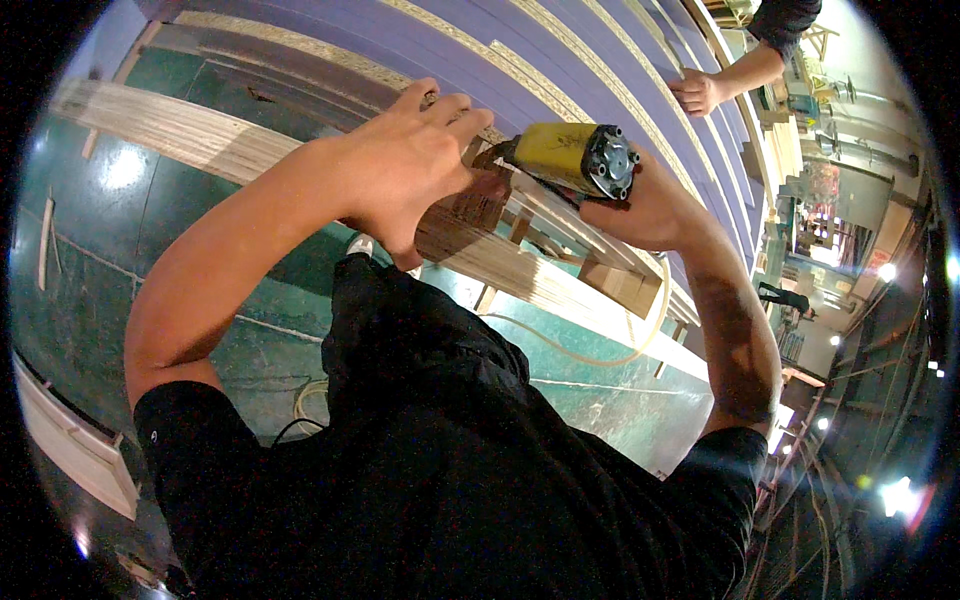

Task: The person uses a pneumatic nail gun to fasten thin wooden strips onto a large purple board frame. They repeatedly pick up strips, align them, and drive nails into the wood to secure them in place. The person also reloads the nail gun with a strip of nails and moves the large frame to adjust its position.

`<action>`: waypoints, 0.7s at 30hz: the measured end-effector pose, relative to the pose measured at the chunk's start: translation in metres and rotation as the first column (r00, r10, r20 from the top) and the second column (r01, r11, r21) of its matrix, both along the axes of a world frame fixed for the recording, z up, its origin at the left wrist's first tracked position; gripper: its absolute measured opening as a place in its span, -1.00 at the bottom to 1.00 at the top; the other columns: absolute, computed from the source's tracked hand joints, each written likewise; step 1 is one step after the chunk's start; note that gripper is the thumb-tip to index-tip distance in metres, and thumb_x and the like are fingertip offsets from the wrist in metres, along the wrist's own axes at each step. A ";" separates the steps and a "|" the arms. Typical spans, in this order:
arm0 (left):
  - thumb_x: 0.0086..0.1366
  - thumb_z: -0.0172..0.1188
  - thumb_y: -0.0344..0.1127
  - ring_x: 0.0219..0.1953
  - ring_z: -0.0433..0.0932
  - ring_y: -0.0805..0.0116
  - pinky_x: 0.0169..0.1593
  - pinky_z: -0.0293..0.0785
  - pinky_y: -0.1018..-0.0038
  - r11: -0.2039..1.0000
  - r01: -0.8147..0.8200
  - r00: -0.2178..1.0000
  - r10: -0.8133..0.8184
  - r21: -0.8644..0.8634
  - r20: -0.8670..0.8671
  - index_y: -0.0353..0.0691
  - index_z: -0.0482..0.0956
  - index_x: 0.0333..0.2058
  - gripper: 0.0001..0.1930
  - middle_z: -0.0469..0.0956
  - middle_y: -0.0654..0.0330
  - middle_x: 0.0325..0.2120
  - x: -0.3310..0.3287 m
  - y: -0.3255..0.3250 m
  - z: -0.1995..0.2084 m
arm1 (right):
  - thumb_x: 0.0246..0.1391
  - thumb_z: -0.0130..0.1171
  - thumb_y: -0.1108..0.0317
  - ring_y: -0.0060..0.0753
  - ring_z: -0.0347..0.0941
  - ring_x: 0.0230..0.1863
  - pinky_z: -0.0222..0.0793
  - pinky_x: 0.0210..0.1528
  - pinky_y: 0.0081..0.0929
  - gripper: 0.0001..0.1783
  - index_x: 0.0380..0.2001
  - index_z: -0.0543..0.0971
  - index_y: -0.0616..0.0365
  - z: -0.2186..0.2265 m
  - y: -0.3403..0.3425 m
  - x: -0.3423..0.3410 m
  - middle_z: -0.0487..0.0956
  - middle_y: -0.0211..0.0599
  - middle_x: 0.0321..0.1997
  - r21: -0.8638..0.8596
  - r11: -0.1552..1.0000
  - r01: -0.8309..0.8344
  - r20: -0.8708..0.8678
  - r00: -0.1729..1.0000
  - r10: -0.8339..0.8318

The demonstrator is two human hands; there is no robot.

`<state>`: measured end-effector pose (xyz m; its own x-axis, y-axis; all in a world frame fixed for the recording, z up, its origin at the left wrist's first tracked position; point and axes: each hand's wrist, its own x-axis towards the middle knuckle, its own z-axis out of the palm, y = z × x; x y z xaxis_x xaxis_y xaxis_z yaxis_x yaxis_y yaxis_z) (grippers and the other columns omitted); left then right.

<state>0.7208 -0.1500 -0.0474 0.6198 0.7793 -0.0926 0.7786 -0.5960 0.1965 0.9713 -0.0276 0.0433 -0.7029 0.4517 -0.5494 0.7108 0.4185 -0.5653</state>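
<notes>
Not loving how close the left hand (425, 150) sits to the business end of that yellow nail gun (555, 152), just left of it. Thumb and fingers are wide apart; can't tell if they're gripping wood. Right hand (645, 205) is wrapped round the gun. A slip or deflected nail could get those fingers, and the hose (590, 363) looping below the gun could snag and yank its aim.

two hands (420, 150) (645, 208), one nailer (556, 156), one co-worker's hand (699, 93)
</notes>
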 end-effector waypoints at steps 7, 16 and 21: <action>-0.36 0.58 0.17 0.41 0.14 -0.26 0.40 0.01 -0.23 1.000 -0.020 0.995 0.022 -0.020 0.096 0.00 0.58 0.17 -0.02 0.24 -0.27 0.30 0.001 0.001 -0.003 | -0.05 0.34 0.37 -0.39 0.50 0.00 0.43 0.14 -0.36 -0.35 0.16 0.45 0.31 0.004 0.001 0.015 0.63 -0.16 -0.02 0.020 1.000 -0.004 0.034 0.999 0.003; -0.54 0.56 0.09 0.41 0.07 -0.26 0.43 -0.11 -0.21 0.999 -0.041 0.979 0.047 -0.036 0.197 -0.01 0.67 -0.01 -0.09 0.15 -0.23 0.34 0.002 0.002 -0.014 | -0.03 0.34 0.41 -0.45 0.49 -0.06 0.47 0.04 -0.42 -0.39 0.14 0.47 0.31 -0.001 -0.003 0.019 0.62 -0.24 -0.05 0.005 0.996 0.084 -0.031 0.996 -0.083; -0.51 0.56 0.11 0.42 0.06 -0.26 0.44 -0.14 -0.21 0.999 -0.032 0.988 0.036 -0.029 0.152 -0.01 0.64 0.05 -0.05 0.13 -0.23 0.35 0.002 0.001 -0.009 | -0.04 0.37 0.39 -0.42 0.52 -0.09 0.50 0.00 -0.38 -0.41 0.11 0.49 0.29 -0.002 -0.003 0.020 0.65 -0.21 -0.06 0.031 1.000 -0.001 -0.060 0.998 0.003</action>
<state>0.7228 -0.1488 -0.0561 0.6017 0.7985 -0.0202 0.7579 -0.5628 0.3301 0.9908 -0.0305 0.0416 -0.7354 0.4663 -0.4917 0.6749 0.4382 -0.5937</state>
